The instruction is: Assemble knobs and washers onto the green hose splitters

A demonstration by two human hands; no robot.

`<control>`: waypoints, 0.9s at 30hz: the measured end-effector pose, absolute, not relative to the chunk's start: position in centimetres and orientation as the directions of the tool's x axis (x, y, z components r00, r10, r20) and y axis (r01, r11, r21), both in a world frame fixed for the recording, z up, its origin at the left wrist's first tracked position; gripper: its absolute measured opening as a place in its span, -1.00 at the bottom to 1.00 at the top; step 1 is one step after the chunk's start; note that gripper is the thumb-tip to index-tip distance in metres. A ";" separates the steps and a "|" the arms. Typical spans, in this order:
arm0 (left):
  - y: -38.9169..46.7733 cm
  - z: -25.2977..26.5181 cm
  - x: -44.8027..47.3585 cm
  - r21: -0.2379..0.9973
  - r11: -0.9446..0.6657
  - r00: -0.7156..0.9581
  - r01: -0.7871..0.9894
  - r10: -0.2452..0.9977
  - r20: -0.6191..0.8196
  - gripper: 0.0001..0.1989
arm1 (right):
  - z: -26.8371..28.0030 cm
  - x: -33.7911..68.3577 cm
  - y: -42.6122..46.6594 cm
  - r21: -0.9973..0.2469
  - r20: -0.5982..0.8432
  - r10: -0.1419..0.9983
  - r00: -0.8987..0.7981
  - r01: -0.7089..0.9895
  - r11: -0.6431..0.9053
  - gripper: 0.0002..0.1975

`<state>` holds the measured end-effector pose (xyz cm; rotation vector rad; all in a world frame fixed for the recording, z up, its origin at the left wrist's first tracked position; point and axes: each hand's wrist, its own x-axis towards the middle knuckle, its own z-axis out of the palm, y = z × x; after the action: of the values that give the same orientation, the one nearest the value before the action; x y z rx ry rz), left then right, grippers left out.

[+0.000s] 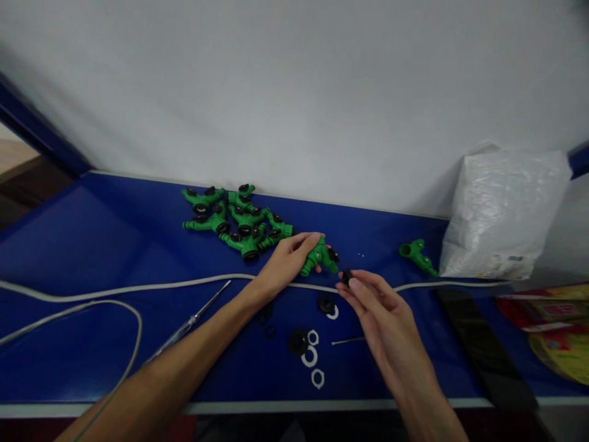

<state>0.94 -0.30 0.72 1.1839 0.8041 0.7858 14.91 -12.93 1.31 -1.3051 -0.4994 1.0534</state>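
My left hand (291,256) is closed around a green Y-shaped hose splitter (317,256), its two outlets angled toward me and a black valve knob (332,254) on its right side. Just to the right, my right hand (378,301) pinches a small black knob-like part (346,277) between thumb and fingers. The two hands are a short distance apart. Below them lie black rings (299,342) and several white washers (317,378). Another green splitter body (418,255), with no black knob showing, lies farther right.
Several green splitters with black knobs (248,240) are grouped back left. A white cable (151,287) crosses the blue table (124,233). A screwdriver (196,318), a thin metal rod (347,341), a black phone-like slab (483,344), a white plastic-wrapped package (504,215) and colourful packets (552,313) also lie around.
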 end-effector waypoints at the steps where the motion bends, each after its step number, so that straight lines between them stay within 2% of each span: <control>1: -0.3 0.6 1.0 0.976 0.190 0.498 -0.103 0.860 -0.115 -0.62 | 1.6 14.5 -12.7 -0.954 -0.212 0.841 0.498 -0.293 -0.067 -0.70; 7: -0.3 0.0 1.2 0.974 0.197 0.519 -0.111 0.847 -0.112 -0.56 | 2.5 12.9 -10.8 -1.000 0.014 0.829 0.559 0.012 0.009 -0.68; 10: -0.4 0.0 1.2 0.979 0.176 0.530 -0.100 0.842 -0.097 -0.57 | 2.3 12.4 -10.1 -0.994 0.096 0.821 0.562 0.104 0.045 -0.71; 18: -0.5 -0.3 1.2 0.988 0.107 0.541 -0.108 0.840 -0.032 -0.56 | 1.6 11.8 -9.8 -0.982 0.171 0.813 0.557 0.163 0.095 -0.81; 23: -0.5 -0.5 1.1 0.992 0.051 0.547 -0.112 0.837 0.019 -0.53 | 1.4 11.9 -9.8 -0.986 0.153 0.820 0.551 0.143 0.089 -0.78; 27: -0.7 -0.2 1.0 0.996 0.006 0.532 -0.092 0.846 0.043 -0.54 | 1.4 12.2 -9.9 -0.986 0.112 0.841 0.529 0.168 0.026 -0.74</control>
<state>1.04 -0.67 -0.18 1.3727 0.7170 0.8416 12.20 -9.92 1.42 -1.4820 -0.9167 0.6543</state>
